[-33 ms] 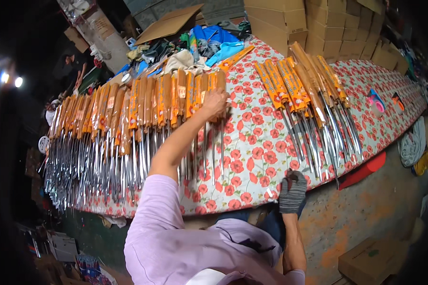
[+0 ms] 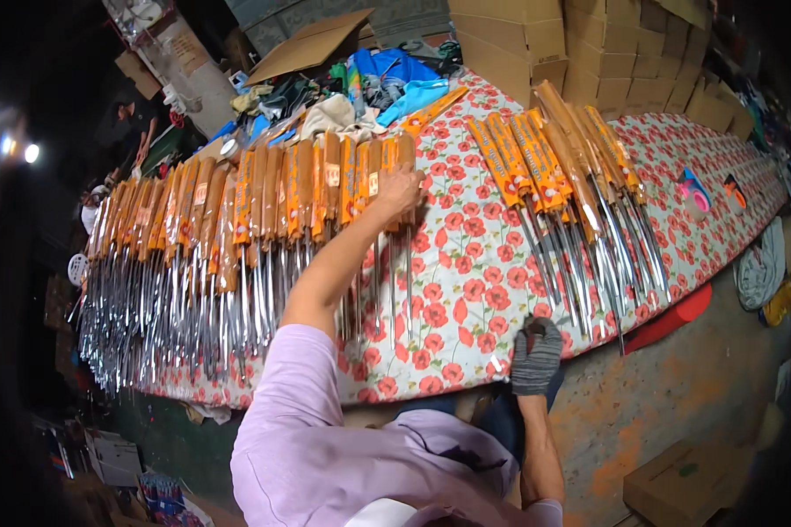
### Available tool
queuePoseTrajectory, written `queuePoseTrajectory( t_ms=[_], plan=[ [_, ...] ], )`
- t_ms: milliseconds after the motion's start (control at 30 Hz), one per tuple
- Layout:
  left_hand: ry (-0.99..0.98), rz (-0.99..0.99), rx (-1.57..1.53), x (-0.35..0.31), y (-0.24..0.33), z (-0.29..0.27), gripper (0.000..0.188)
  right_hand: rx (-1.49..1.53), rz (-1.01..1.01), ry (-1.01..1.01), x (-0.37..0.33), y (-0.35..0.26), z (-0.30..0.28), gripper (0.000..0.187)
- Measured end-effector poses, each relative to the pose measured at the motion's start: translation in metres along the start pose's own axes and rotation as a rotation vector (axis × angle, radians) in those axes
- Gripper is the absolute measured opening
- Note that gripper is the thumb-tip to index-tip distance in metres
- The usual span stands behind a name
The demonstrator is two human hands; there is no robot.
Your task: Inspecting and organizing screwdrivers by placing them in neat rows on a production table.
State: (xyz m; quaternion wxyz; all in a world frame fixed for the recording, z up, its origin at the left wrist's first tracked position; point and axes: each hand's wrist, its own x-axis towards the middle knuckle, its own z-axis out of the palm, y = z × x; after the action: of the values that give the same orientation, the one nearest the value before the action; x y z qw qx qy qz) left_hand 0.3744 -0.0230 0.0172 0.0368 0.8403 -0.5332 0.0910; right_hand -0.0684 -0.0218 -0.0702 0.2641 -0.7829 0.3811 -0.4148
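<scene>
A long row of metal skewers (image 2: 277, 189) with wooden handles, in clear and orange printed sleeves, lies side by side across the left half of the table. My left hand (image 2: 401, 190), bare, has its fingers curled over the handles at the row's right end, around a sleeved skewer (image 2: 407, 151) there. A smaller bunch of the same skewers (image 2: 536, 158) lies fanned out to the right. My right hand (image 2: 536, 358), in a grey knit glove with bare fingertips, is at the table's near edge below that bunch. Its fingers are bent inward; whatever they hold is hidden.
A poppy-print cloth (image 2: 466, 290) covers the table. Cloths and bags (image 2: 387, 79) are heaped at the back, beside stacked cardboard boxes (image 2: 510, 44). Two tape rolls (image 2: 696, 195) lie far right. A red stool (image 2: 677, 321) and a carton (image 2: 690, 483) stand below. Another person (image 2: 138, 132) is far left.
My right hand has shifted slightly left and down along the table edge. My left hand stays at the end of the row.
</scene>
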Motion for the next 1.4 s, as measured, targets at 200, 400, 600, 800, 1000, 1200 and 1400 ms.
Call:
queuePoseTrajectory(
  t_ms=[200, 400, 600, 800, 1000, 1200, 1400],
  plan=[
    [0.060, -0.167, 0.199, 0.084, -0.032, 0.081, 0.030, -0.283, -0.081, 0.044, 0.006, 0.012, 0.029, 0.031],
    [0.002, -0.391, 0.139, 0.093, -0.070, 0.094, 0.033, -0.291, 0.015, -0.053, 0.007, 0.005, 0.029, 0.033],
    [-0.002, -0.557, 0.026, 0.049, -0.139, 0.091, 0.035, -0.225, 0.077, -0.014, 0.008, 0.008, 0.036, 0.041],
    [0.106, -0.450, -0.004, 0.007, -0.211, 0.108, 0.033, -0.205, 0.067, -0.007, 0.015, -0.006, 0.039, 0.024],
    [0.114, -0.505, 0.020, 0.022, -0.206, 0.124, 0.034, -0.114, 0.137, 0.004, 0.008, -0.003, 0.042, 0.020],
    [-0.235, -0.202, 0.803, 0.051, -0.150, 0.099, 0.037, -0.223, 0.096, 0.006, 0.012, -0.008, 0.039, 0.021],
    [-0.498, -0.321, 0.686, 0.067, -0.163, 0.078, 0.035, -0.106, 0.129, 0.011, 0.007, 0.005, 0.040, 0.024]
  ],
)
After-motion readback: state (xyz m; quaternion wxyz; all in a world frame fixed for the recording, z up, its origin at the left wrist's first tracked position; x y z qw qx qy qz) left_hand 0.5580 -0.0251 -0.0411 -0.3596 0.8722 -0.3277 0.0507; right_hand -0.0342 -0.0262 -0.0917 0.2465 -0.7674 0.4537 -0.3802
